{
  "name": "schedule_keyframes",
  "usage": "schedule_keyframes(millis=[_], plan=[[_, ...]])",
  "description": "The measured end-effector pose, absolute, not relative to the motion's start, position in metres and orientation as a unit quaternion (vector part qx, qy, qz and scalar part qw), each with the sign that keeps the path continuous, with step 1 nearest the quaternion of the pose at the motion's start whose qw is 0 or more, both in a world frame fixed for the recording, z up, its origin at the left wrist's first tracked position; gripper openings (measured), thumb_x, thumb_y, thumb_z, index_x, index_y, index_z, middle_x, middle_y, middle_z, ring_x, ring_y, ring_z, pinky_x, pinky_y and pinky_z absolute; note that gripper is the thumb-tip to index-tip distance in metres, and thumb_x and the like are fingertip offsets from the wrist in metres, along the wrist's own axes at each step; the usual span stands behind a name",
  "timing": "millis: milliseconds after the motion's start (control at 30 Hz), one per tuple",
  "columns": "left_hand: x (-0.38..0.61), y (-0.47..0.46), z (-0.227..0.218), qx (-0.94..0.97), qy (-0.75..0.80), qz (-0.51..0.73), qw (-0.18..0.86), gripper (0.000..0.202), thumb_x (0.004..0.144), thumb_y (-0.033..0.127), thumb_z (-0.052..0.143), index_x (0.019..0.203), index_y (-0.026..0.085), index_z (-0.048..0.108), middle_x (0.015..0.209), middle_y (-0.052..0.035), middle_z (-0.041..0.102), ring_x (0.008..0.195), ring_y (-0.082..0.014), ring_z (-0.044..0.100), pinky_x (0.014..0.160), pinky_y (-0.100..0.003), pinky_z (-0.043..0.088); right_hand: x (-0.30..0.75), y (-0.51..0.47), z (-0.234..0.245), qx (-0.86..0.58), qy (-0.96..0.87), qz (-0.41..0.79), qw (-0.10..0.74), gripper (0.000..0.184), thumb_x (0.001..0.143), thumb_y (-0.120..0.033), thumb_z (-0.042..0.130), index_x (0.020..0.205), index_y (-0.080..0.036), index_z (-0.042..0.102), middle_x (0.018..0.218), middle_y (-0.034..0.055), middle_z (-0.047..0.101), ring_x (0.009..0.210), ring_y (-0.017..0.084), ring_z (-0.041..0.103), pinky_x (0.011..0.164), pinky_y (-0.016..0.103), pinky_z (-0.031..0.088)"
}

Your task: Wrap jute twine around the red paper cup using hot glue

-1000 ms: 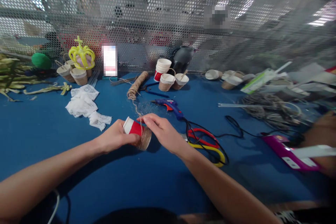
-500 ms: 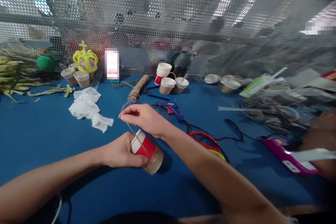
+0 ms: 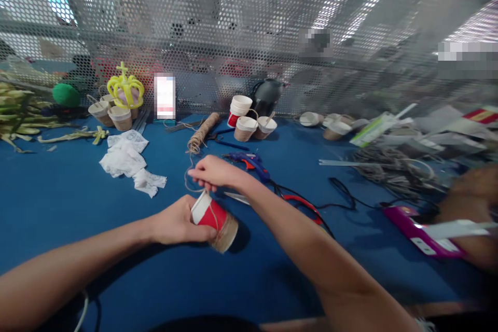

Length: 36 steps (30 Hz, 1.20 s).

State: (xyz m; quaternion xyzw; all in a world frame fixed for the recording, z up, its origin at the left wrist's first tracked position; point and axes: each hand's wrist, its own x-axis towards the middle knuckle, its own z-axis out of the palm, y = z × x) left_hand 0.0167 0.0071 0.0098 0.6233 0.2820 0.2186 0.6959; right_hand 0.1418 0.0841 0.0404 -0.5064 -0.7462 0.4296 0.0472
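My left hand (image 3: 177,222) is wrapped round a red and white paper cup (image 3: 213,216), which lies tilted with its rim toward the upper left. Brown twine (image 3: 224,236) is wound round the cup's base end, and a loose strand runs up across its red side. Just above the rim, my right hand (image 3: 210,171) pinches the twine strand with its fingers closed. From there the strand loops back to a roll of twine (image 3: 204,130) lying beyond my hands. To the right of my right hand is a blue glue gun (image 3: 249,162).
Scissors with red handles (image 3: 301,202) lie partly under my right forearm. Crumpled white cloth (image 3: 126,155) lies left. Twine-wrapped cups (image 3: 246,128) stand at the back before a perforated metal screen (image 3: 218,26). At right are a purple power strip (image 3: 416,233) and another person's arm (image 3: 467,212).
My right hand has moved right and a little down, closer to the cup's rim, and the twine strand has gone slack. My left hand still grips the cup.
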Motion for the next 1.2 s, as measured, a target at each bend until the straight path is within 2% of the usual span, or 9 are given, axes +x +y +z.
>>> schedule_keyframes(millis=[167, 233, 367, 533, 633, 767, 867, 967, 1200], plan=[[0.015, 0.015, 0.006, 0.582, 0.318, 0.278, 0.695, 0.016, 0.063, 0.024, 0.063, 0.06, 0.01, 0.054, 0.054, 0.0031, 0.05, 0.049, -0.0057, 0.04, 0.05, -0.018, 0.035, 0.209, 0.092, 0.054, -0.647, -0.718, 0.233, 0.112, 0.026, 0.083, -0.031, 0.038, 0.079, -0.013, 0.057, 0.072, 0.0091, 0.063, 0.058, 0.014, 0.059, 0.05, 0.023, 0.044], [0.014, 0.018, 0.004, 0.579, 0.341, 0.287, 0.682, 0.017, 0.062, 0.025, 0.064, 0.062, 0.011, 0.055, 0.055, 0.0028, 0.051, 0.051, -0.0064, 0.041, 0.052, -0.019, 0.036, 0.233, 0.094, 0.047, -0.687, -0.699, 0.167, 0.108, 0.016, 0.077, -0.026, 0.048, 0.075, -0.013, 0.059, 0.075, 0.0121, 0.064, 0.076, 0.021, 0.061, 0.06, 0.027, 0.043], [0.012, 0.022, 0.001, 0.59, 0.376, 0.294, 0.651, 0.018, 0.063, 0.027, 0.063, 0.065, 0.01, 0.056, 0.058, 0.0017, 0.053, 0.052, -0.0072, 0.043, 0.053, -0.02, 0.037, 0.255, 0.098, 0.022, -0.729, -0.667, 0.131, 0.077, 0.002, 0.064, -0.014, 0.058, 0.064, -0.013, 0.059, 0.075, 0.0158, 0.064, 0.084, 0.03, 0.059, 0.066, 0.032, 0.041], [0.011, 0.025, -0.004, 0.622, 0.404, 0.294, 0.604, 0.017, 0.064, 0.027, 0.06, 0.061, 0.012, 0.052, 0.055, 0.0031, 0.049, 0.049, -0.0069, 0.041, 0.049, -0.02, 0.034, 0.256, 0.097, 0.015, -0.751, -0.633, 0.142, 0.124, 0.027, 0.066, -0.014, 0.056, 0.092, -0.006, 0.056, 0.091, 0.0205, 0.062, 0.087, 0.029, 0.058, 0.067, 0.033, 0.043], [0.01, 0.026, -0.006, 0.647, 0.407, 0.292, 0.575, 0.017, 0.064, 0.025, 0.059, 0.06, 0.013, 0.048, 0.054, 0.0046, 0.046, 0.048, -0.0065, 0.039, 0.046, -0.02, 0.033, 0.255, 0.084, 0.029, -0.732, -0.633, 0.172, 0.184, 0.037, 0.071, -0.02, 0.054, 0.106, -0.01, 0.048, 0.099, 0.0151, 0.06, 0.084, 0.021, 0.06, 0.064, 0.028, 0.046], [0.009, 0.028, -0.009, 0.672, 0.398, 0.287, 0.555, 0.015, 0.066, 0.024, 0.056, 0.06, 0.014, 0.047, 0.054, 0.0046, 0.045, 0.049, -0.0064, 0.038, 0.047, -0.019, 0.033, 0.249, 0.051, 0.048, -0.643, -0.609, 0.375, 0.274, 0.023, 0.073, -0.035, 0.055, 0.082, -0.014, 0.054, 0.065, 0.0034, 0.06, 0.054, 0.012, 0.056, 0.049, 0.022, 0.045], [0.009, 0.029, -0.007, 0.675, 0.399, 0.278, 0.555, 0.014, 0.066, 0.023, 0.056, 0.059, 0.013, 0.047, 0.053, 0.0044, 0.044, 0.049, -0.0061, 0.038, 0.046, -0.018, 0.032, 0.242, 0.029, 0.055, -0.578, -0.609, 0.453, 0.299, 0.02, 0.072, -0.034, 0.057, 0.076, -0.014, 0.055, 0.059, 0.0008, 0.057, 0.047, 0.008, 0.051, 0.044, 0.02, 0.042], [0.008, 0.031, -0.002, 0.66, 0.407, 0.276, 0.568, 0.012, 0.065, 0.022, 0.057, 0.061, 0.012, 0.051, 0.055, 0.003, 0.048, 0.048, -0.0063, 0.04, 0.046, -0.018, 0.034, 0.236, 0.016, 0.056, -0.546, -0.634, 0.475, 0.272, 0.019, 0.074, -0.032, 0.054, 0.082, -0.014, 0.057, 0.055, -0.0011, 0.056, 0.045, 0.008, 0.05, 0.043, 0.02, 0.041], [0.005, 0.037, -0.004, 0.655, 0.417, 0.272, 0.569, 0.019, 0.067, 0.025, 0.056, 0.073, 0.007, 0.061, 0.065, -0.0041, 0.062, 0.054, -0.0102, 0.05, 0.051, -0.021, 0.04, 0.229, 0.004, 0.053, -0.605, -0.646, 0.415, 0.21, 0.025, 0.071, -0.04, 0.055, 0.061, -0.017, 0.053, 0.039, -0.0044, 0.047, 0.034, 0.008, 0.044, 0.037, 0.021, 0.039]])
